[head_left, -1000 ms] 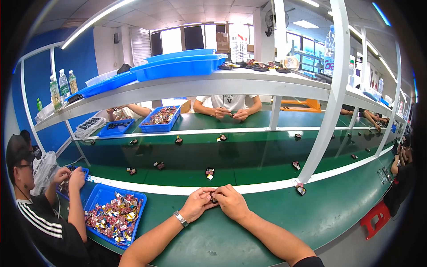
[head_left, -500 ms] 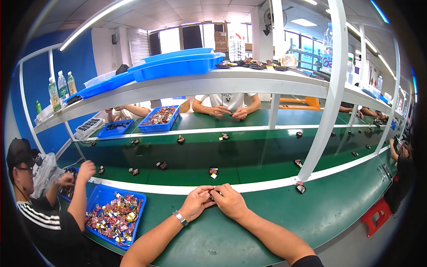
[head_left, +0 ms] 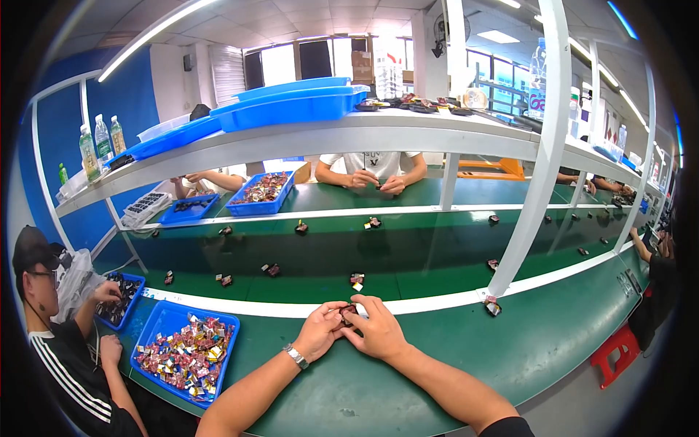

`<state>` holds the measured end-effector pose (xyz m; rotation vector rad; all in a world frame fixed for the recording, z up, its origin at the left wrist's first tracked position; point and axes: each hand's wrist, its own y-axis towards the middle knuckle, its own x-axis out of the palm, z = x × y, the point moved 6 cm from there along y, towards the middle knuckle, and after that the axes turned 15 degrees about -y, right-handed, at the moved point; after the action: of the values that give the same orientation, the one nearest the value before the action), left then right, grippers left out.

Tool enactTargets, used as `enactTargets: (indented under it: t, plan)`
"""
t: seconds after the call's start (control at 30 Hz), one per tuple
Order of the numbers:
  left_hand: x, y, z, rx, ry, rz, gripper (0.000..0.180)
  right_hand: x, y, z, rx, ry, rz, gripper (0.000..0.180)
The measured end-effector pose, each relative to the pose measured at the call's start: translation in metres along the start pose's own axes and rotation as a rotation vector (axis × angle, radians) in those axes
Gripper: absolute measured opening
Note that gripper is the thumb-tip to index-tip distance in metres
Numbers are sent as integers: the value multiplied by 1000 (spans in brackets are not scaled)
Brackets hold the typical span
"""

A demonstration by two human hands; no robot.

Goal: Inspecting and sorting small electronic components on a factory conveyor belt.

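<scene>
Just in front of the white rail, my left hand is closed around a small dark part with a reddish-brown board, and a watch sits on that wrist. The fingers of my right hand bend over the same part from the other side and press on it, thumb a little lower. Fingertips hide much of the part. Beyond the rail, similar small parts lie on the green belt; the nearest is a part with a white-and-yellow piece. Another part rests at the rail to the right.
A blue tray heaped with small boards stands left of my forearm. Past it, a co-worker reaches into a blue tray of black pieces. A slanted white post rises on the right. Overhead, a shelf carries blue trays and bottles.
The belt parts have shifted slightly right. My right hand's fingers have spread somewhat, uncovering more of the held part. The co-worker's raised arm at left has dropped, and the tray of black pieces shows more.
</scene>
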<state>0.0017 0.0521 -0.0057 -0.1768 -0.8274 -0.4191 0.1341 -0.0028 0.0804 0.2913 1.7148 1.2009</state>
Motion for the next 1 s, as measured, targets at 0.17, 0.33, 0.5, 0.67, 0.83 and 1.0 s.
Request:
enactTargets:
  t: [0.17, 0.33, 0.5, 0.67, 0.83, 1.0]
  plan:
    - [-2, -1, 2, -4, -5, -12, 35, 30, -6, 9, 33, 45, -103, 29]
    - [1, 0, 11, 109, 77, 67, 44, 55, 3, 95, 200, -97, -22, 24]
    - [-1, 4, 11, 109, 159, 57, 29, 68, -11, 168, 476, -366, -160, 36]
    - [-7, 4, 14, 119, 238, 63, 22, 82, 16, 105, 396, -403, -220, 57]
    - [-2, 10, 10, 138, 290, 58, 21, 113, 14, 111, 566, -423, -346, 57]
    - [-14, 4, 16, 169, 357, 182, 20, 102, 4, 106, 627, -56, -326, 38]
